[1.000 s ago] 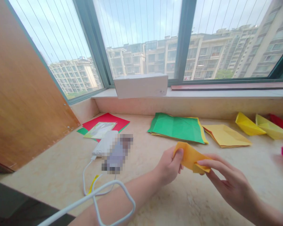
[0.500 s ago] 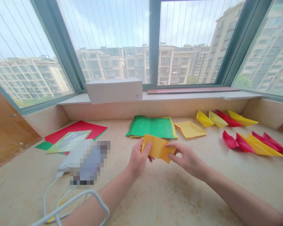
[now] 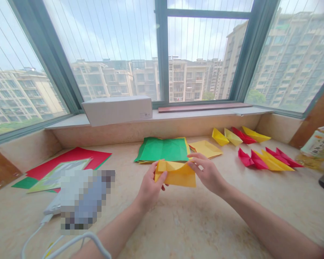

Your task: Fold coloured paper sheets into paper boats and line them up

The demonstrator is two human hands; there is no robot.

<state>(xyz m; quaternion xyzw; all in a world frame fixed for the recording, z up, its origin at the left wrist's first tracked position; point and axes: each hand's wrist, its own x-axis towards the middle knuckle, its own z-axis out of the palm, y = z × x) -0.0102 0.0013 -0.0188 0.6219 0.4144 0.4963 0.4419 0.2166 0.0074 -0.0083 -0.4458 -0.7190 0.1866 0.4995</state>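
Between the left hand point(image 3: 152, 183) and the right hand point(image 3: 205, 172), over the bench point(image 3: 162, 230), is a partly folded yellow paper point(image 3: 179, 176); the left thumb presses its near face, and the right thumb and fingers close lightly on its upper corner. For a clean crease, line up the edges, steady the left end and press outward along the fold (the bench makes a firm backing). That surface is pale and mottled; beyond the hands, a white box point(image 3: 118, 112) sits before bright windows point(image 3: 163, 54).
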